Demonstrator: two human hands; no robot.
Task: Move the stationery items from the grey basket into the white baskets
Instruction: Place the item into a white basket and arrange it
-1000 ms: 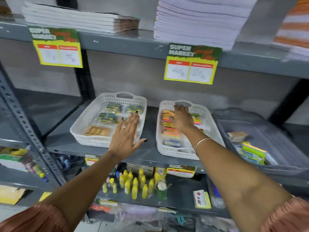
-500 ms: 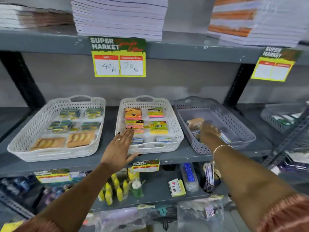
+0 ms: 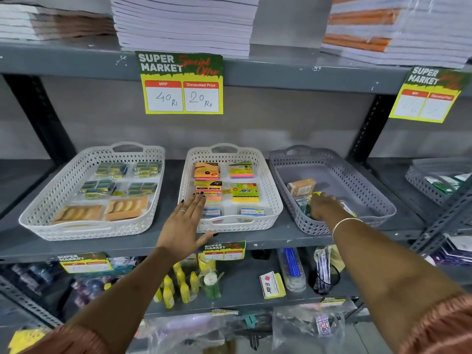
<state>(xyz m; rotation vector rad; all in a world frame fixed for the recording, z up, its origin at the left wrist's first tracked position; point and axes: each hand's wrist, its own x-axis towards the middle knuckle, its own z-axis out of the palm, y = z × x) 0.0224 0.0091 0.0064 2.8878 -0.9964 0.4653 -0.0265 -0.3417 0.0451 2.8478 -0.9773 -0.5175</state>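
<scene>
The grey basket (image 3: 357,175) stands on the right of the shelf and holds a tan boxed pack (image 3: 301,186) and a few small packs at its front. My right hand (image 3: 324,206) is inside it, fingers curled down over those front packs, and the grip is hidden. The middle white basket (image 3: 274,200) holds sticky-note pads (image 3: 245,192) in rows. The left white basket (image 3: 33,215) holds blue-yellow packs (image 3: 102,187) and orange packs. My left hand (image 3: 184,221) is flat and open at the middle basket's front left corner, holding nothing.
A yellow price tag (image 3: 181,84) hangs from the upper shelf, which carries stacked notebooks (image 3: 184,21). Another grey basket (image 3: 439,180) sits far right behind a slanted metal upright. The lower shelf holds yellow bottles (image 3: 178,284) and other stationery.
My right hand left the middle white basket and moved right into the grey basket, where it stays on the front packs. My left hand shifted from the left basket to the middle basket's corner.
</scene>
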